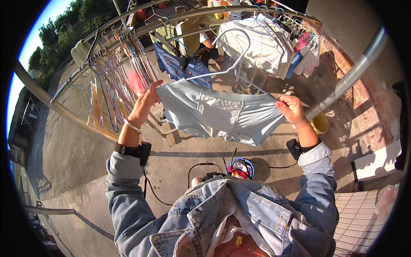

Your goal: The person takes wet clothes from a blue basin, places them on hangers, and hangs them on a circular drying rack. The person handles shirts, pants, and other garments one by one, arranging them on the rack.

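Light grey-blue underpants (218, 112) are stretched wide between my hands, on a pale coated clothes hanger (236, 66) whose hook points up. The hanger's lower part is hidden inside the waistband. At the waistband's left end is my left hand (149, 98), its fingertips at the cloth and partly spread; whether it grips is hard to tell. Thumb and fingers of my right hand (290, 107) pinch the waistband's right end. Behind the hanger, a blue patterned garment (183, 64) hangs on the metal drying rack (154, 24).
Many bare hangers (106, 90) hang at the left. White shirts (250, 45) and small garments (306, 48) hang at the back right. A thick metal pole (350, 77) crosses the right side. A blue-rimmed bucket (252, 167) holding cloth and a yellow bucket (321, 123) stand below. A person (208, 43) is behind the rack.
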`<state>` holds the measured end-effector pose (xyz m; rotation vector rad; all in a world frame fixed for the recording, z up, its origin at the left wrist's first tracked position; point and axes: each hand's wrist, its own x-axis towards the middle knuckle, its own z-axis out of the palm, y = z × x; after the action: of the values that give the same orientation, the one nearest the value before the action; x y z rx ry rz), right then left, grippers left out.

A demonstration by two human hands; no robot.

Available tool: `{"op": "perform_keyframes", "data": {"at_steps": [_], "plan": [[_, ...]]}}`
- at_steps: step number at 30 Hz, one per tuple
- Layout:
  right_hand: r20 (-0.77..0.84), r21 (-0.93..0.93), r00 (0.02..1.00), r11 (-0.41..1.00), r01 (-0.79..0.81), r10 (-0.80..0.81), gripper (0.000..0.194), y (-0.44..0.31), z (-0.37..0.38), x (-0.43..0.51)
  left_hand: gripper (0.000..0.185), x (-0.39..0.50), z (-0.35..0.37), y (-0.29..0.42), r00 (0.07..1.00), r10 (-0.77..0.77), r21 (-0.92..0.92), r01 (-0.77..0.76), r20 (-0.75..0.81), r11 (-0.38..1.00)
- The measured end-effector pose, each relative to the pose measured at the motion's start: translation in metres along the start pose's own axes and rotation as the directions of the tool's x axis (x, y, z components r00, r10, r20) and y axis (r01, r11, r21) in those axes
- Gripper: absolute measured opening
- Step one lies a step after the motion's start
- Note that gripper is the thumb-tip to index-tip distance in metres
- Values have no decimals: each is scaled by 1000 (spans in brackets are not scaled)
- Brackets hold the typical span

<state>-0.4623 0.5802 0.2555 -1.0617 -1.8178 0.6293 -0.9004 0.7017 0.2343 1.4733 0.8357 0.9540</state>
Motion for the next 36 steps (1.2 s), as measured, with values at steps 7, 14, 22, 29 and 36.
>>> {"op": "perform_keyframes", "data": {"at_steps": [7,14,22,29,36], "plan": [[-42,78,996,994,-73,76,27,17,-15,-29,55,15,19,-60,985,-115,-114,101,-125,988],[-66,77,991,991,-110,115,26,15,-31,-54,18,11,49,2,940,275,789,-12,-200,615],[-80,75,945,947,-313,319,19,-2,-24,-49,41,133,42,56,935,190,947,-266,298,-178],[-276,-58,909,938,-341,313,18,-26,-45,-50,20,195,16,30,965,-16,895,-250,263,-370],[-400,-268,907,929,-256,134,21,-5,-22,36,17,170,-23,46,939,-88,886,-342,331,-313]]}}
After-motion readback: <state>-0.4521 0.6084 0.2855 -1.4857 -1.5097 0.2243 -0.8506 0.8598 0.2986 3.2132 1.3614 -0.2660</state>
